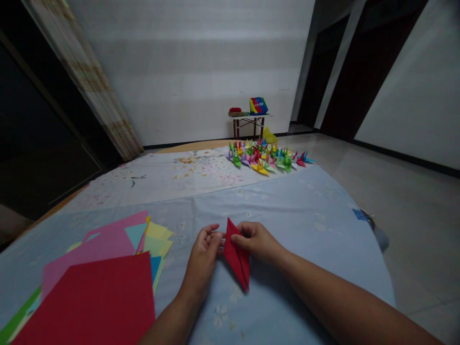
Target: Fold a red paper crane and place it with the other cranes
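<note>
A folded red paper piece point(236, 256), a long narrow diamond with a slit down its lower half, is held a little above the blue floral tablecloth. My right hand point(257, 239) pinches its upper right side, thumb on the front face and the other fingers mostly hidden behind. At the left edge of the paper is my left hand point(206, 244), loosely curled with fingers apart. Its fingertips reach to the paper's edge and partly behind it; I cannot tell how firmly they touch.
Stacked coloured paper sheets point(108, 292), red on top, lie at the left. Many folded paper cranes point(266, 155) stand together at the table's far right. Beyond them is a small side table point(247, 116) bearing a colourful box point(258, 106). The tablecloth point(298, 206) reaches the rounded right edge.
</note>
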`<move>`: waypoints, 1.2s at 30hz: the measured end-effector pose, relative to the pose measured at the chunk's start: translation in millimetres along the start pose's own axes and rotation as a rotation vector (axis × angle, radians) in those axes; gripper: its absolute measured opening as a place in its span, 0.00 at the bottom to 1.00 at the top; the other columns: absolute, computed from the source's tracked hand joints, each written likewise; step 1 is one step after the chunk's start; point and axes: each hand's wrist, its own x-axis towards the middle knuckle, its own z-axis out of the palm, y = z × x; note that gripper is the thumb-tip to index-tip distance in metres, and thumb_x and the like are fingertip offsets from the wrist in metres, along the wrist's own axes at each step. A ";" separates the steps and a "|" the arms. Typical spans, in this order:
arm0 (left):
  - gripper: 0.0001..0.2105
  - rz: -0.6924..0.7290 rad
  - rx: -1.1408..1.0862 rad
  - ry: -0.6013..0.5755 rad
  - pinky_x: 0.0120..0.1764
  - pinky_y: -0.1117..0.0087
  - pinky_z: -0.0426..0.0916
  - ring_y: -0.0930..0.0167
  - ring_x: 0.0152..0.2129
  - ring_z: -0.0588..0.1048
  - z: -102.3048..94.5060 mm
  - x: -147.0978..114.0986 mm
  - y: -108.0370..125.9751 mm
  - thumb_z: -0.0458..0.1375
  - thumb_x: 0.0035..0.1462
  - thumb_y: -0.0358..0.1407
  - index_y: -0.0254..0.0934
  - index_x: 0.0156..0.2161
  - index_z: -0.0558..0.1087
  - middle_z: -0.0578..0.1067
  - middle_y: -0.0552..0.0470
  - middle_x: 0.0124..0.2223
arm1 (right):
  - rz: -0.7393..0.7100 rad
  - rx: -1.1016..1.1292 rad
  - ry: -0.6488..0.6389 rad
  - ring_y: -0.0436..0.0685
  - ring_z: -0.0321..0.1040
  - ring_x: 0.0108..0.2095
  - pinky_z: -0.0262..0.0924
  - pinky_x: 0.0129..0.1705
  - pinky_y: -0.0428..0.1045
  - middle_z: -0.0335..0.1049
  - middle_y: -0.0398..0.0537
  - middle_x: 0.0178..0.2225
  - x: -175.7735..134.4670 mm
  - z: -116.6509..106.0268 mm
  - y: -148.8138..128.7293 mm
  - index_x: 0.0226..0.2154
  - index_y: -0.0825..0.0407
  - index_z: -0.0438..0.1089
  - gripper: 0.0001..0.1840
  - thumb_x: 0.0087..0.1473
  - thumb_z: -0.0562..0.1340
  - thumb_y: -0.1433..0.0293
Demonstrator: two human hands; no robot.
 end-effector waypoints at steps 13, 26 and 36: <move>0.14 0.629 1.062 -0.224 0.49 0.54 0.62 0.62 0.46 0.68 -1.7 -18.9 -17.7 0.51 0.54 0.31 0.39 0.46 0.70 0.71 0.45 0.47 | -0.043 -0.768 0.163 0.49 0.60 0.27 0.49 0.31 0.45 0.68 0.42 0.23 8.7 -17.7 -2.2 0.25 0.54 0.69 0.11 0.51 0.57 0.66; 0.18 0.742 1.265 -0.247 0.50 0.51 0.61 0.60 0.50 0.64 -4.6 -19.6 -31.3 0.51 0.54 0.32 0.42 0.52 0.65 0.67 0.44 0.53 | -0.083 -1.183 0.173 0.59 0.58 0.39 0.44 0.38 0.51 0.69 0.49 0.35 6.1 -23.8 -7.8 0.36 0.51 0.68 0.15 0.50 0.59 0.57; 0.20 0.710 1.301 -0.253 0.53 0.52 0.58 0.61 0.52 0.63 -6.8 -18.0 -34.3 0.51 0.56 0.34 0.36 0.54 0.63 0.66 0.42 0.55 | -0.144 -1.261 0.174 0.60 0.60 0.39 0.45 0.40 0.52 0.69 0.52 0.36 3.0 -15.7 -4.7 0.39 0.54 0.65 0.14 0.54 0.57 0.62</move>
